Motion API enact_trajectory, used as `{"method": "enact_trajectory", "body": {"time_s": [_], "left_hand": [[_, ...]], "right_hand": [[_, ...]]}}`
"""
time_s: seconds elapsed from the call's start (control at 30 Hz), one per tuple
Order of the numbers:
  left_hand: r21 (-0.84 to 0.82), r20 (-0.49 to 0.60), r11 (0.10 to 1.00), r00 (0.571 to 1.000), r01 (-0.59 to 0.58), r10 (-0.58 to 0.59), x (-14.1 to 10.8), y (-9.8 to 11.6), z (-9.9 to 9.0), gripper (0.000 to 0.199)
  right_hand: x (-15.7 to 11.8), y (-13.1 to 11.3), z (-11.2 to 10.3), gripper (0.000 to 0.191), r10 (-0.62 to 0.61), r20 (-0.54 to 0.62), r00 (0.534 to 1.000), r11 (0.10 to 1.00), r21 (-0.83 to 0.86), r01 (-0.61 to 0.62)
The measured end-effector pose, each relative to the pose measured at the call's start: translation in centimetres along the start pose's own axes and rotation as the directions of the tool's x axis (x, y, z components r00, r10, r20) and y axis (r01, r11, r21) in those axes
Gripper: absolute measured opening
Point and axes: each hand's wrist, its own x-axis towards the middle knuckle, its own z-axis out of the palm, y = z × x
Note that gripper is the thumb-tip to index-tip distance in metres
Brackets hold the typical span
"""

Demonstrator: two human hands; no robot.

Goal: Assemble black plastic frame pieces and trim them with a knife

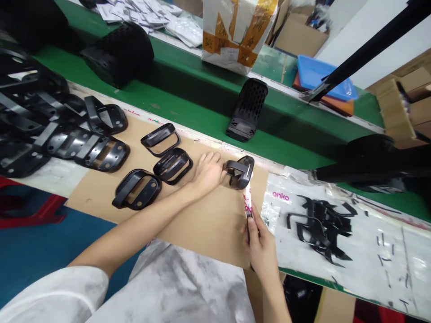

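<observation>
My left hand (206, 174) rests its fingers against a black moulded plastic frame (239, 172) and holds it up on the cardboard sheet (202, 224). My right hand (258, 240) grips a slim white and pink tool (248, 202), whose upper end meets the underside of that frame. Its tip is hidden, so I cannot tell if it is a blade. Three similar black frames (171, 166) lie on the cardboard just left of my left hand. A larger heap of black frames (67, 134) lies further left.
Black plastic offcuts (323, 229) lie on a white printed plastic sheet (370, 242) to the right. A raised green shelf (175, 107) holds black perforated covers (247, 110), and a bagged parcel (235, 31) stands beyond it. A blue tray (323, 78) and cardboard boxes (400, 107) stand at the back right.
</observation>
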Motion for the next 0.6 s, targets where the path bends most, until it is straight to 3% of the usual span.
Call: {"method": "enact_trajectory", "body": {"time_s": [0.13,0.3,0.37,0.5,0.6], "left_hand": [[0.009,0.005,1.000,1.000,0.005,-0.005,0.0,0.0,0.0,0.019],[0.003,0.001,1.000,1.000,-0.007,0.007,-0.1,-0.1,0.1,0.021],[-0.003,0.007,1.000,1.000,0.000,0.000,-0.1,-0.1,0.1,0.022],[-0.014,0.025,1.000,1.000,0.018,-0.018,0.0,0.0,0.0,0.021],[-0.017,0.042,1.000,0.999,0.021,-0.021,0.0,0.1,-0.1,0.024]], "right_hand": [[-0.9,-0.2,0.7,0.073,-0.048,-0.212,0.976,0.996,0.066,0.063],[-0.4,-0.7,0.8,0.072,0.050,0.043,0.998,0.998,-0.046,-0.048],[-0.4,-1.0,0.6,0.072,0.026,0.005,1.000,0.999,-0.025,-0.026],[-0.8,-0.7,0.8,0.072,-0.050,-0.216,0.975,0.996,0.055,0.063],[-0.4,0.1,0.9,0.070,-0.039,-0.071,0.997,0.999,-0.028,0.037]]}}
